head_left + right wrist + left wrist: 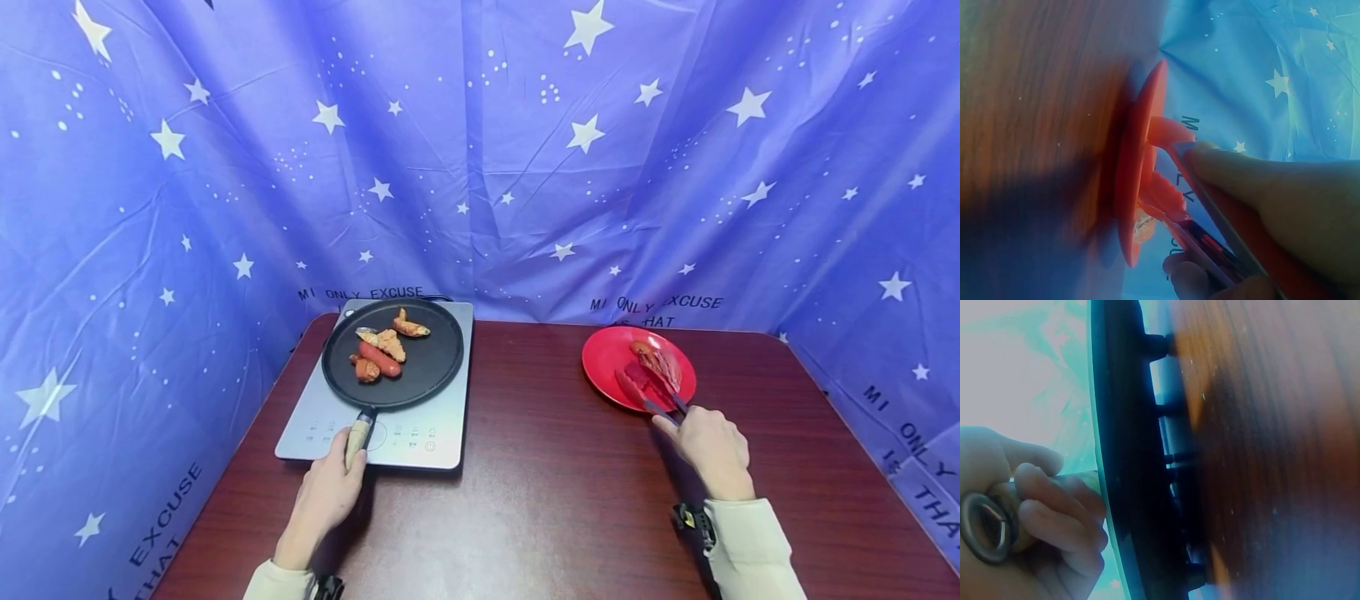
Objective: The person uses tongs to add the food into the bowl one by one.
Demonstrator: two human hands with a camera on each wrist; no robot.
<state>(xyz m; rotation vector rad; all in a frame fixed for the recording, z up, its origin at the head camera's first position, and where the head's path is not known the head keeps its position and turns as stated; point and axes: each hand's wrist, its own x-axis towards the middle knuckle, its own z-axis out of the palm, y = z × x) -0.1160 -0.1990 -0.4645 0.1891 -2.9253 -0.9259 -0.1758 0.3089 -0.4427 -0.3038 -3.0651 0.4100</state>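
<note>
Over at ten o'clock on the dark reddish-brown wooden table (540,508), the left hand (322,496) has its fingers wrapped round the beige handle (357,440), a metal ring (985,529) at its end. That handle runs out at seven o'clock from the round black flat pan (431,362), which sits on a flat silver cooker (446,442).

Plenty on the pan: a smooth reddish sausage (381,360) just left of the middle, a golden crumbly piece (392,343) beside it, a reddish-brown chunk (366,370) at eight, a browned curved piece (412,326) at one.

Across to two o'clock on the table, the right hand (714,446) grips grey tongs with red heads (660,410), entering the round red plate (600,354) from five o'clock. Those heads stand apart; an orange-brown and pale striped food piece (663,367) lies towards two, a dark-red lump (641,375) near the middle. Whether the tongs pinch anything, I can't tell.
</note>
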